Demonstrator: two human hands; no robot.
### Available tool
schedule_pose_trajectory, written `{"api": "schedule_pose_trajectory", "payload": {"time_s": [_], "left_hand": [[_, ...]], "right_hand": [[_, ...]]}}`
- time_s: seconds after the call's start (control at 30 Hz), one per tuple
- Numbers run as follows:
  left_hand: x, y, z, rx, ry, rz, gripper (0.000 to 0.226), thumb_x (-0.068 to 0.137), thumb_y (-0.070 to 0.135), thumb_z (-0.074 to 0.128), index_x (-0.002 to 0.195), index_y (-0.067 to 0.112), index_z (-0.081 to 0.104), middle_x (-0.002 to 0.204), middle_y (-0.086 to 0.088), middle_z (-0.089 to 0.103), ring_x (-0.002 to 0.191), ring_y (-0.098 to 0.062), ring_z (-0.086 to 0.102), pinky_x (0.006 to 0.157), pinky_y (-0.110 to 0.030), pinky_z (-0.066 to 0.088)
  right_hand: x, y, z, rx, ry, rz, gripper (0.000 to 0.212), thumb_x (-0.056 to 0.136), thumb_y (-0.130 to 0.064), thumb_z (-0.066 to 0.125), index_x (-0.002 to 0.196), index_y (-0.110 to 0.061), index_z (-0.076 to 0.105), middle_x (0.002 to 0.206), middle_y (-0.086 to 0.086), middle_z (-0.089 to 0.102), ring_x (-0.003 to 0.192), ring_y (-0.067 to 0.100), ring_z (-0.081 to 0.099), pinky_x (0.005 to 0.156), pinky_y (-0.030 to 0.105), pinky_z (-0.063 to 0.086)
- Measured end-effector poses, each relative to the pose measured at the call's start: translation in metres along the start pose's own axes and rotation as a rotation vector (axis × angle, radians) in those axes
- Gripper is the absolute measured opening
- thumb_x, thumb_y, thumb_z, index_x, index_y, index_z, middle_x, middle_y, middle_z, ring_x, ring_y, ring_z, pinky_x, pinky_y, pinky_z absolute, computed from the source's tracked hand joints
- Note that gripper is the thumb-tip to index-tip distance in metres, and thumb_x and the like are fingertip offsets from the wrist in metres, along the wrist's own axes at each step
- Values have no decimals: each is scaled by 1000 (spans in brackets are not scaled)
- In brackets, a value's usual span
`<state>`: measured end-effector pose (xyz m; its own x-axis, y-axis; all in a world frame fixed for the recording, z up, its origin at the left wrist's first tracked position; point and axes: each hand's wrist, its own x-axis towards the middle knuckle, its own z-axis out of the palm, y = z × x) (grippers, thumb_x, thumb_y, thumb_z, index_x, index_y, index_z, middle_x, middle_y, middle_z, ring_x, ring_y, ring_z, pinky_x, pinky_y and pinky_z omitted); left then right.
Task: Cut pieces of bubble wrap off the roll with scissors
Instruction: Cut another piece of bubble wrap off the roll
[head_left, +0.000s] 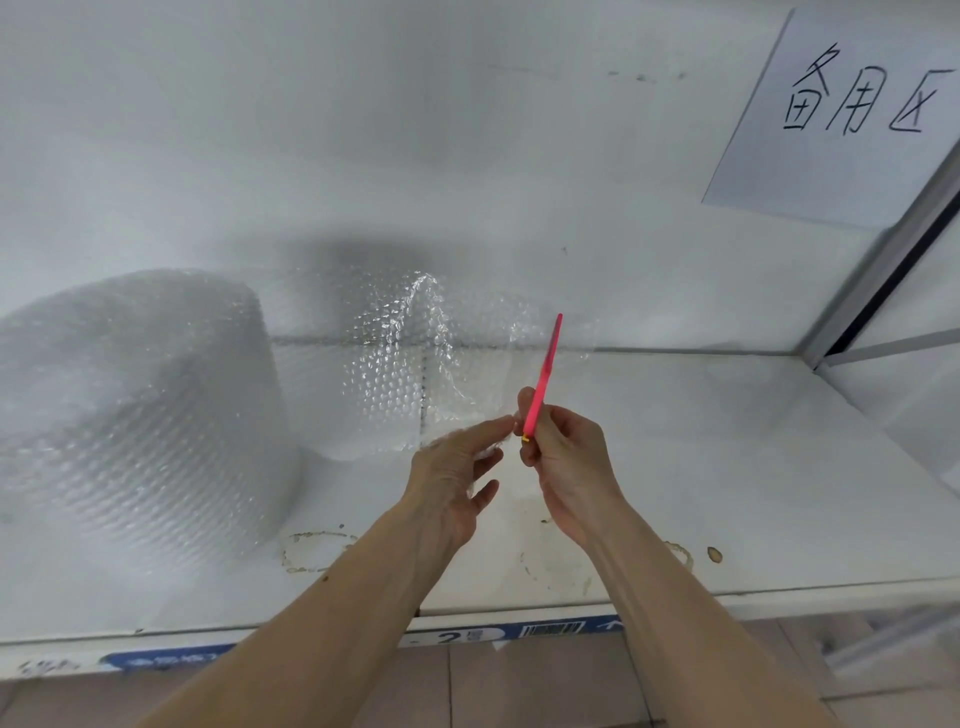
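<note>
A loose sheet of bubble wrap (415, 358) runs from the roll (135, 395) toward the hands. The left hand (452, 483) pinches its near edge between thumb and fingers. Just beside it, the right hand (566, 457) grips pink scissors (544, 374), blades pointing up and away. The roll stands on the white bench (727, 467), left of both hands.

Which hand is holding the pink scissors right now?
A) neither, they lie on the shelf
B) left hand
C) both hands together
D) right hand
D: the right hand grips the pink scissors, blades pointing up and away, while the left hand pinches the loose bubble wrap sheet.
</note>
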<state>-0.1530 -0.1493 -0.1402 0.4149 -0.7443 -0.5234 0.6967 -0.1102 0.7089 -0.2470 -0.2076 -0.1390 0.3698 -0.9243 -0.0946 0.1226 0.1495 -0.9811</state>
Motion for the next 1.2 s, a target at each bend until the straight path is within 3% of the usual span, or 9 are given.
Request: {"api": "schedule_pose_trajectory", "payload": {"time_s": [0.1,0.2,0.37,0.5,0.63,0.7,0.83,1.0,1.2], "left_hand": [[-1,0,-1,3,-2,0,26,64,15,86,85,12,70,87,0,70,96,-16,65,85,-36,47],[1,0,-2,5,0,-5,25,67,14,84,87,13,70,86,0,70,96,-16,65,82,-35,47],[1,0,-3,5,1,-12,24,67,13,84,87,13,71,82,2,72,95,-15,65,78,-34,46],[0,0,-3,9,6,-16,29,66,12,85,91,11,71,85,1,72,96,-16,65,77,-35,46],[0,0,-3,18,11,-23,37,64,13,85,98,10,71,91,0,72,97,-15,65,73,-33,46],[0,0,-3,15,15,-27,44,64,13,86,104,9,70,95,-1,72,98,-15,65,72,-33,46],[0,0,-4,10,21,-32,49,63,13,86,109,8,70,96,-2,71,98,-15,65,72,-33,46],[0,0,-4,21,16,-39,55,60,14,87,112,8,68,98,-2,72,98,-15,66,71,-33,45],[0,0,-5,29,21,-44,56,61,14,87,113,9,68,101,-2,71,97,-14,66,70,-33,46]], "right_hand": [[0,-1,0,-6,-14,19,45,83,-49,69,80,-4,65,77,14,43,56,14,36,86,32,38],[3,-2,-1,-2,0,19,43,84,-46,70,84,-3,67,78,14,44,57,15,36,84,33,37],[5,0,0,3,24,0,55,85,-41,72,92,13,62,78,13,45,58,15,34,80,34,36],[4,-4,2,-12,6,19,46,83,-50,70,81,-5,64,79,13,44,55,13,38,88,34,35],[6,-5,-1,-2,35,13,44,80,-50,72,76,-8,63,77,14,44,56,14,36,81,33,35],[6,-5,-1,14,46,4,42,82,-44,74,85,-3,66,78,14,43,57,15,34,77,33,35],[8,-4,-2,29,58,-3,59,83,-41,73,90,16,60,79,14,43,59,15,34,77,32,36],[6,-8,-1,6,42,18,45,79,-50,73,76,-6,62,80,13,44,60,16,34,83,34,36],[8,-8,-5,60,91,-16,57,84,-34,74,93,20,58,82,14,44,61,15,35,69,29,37]]}}
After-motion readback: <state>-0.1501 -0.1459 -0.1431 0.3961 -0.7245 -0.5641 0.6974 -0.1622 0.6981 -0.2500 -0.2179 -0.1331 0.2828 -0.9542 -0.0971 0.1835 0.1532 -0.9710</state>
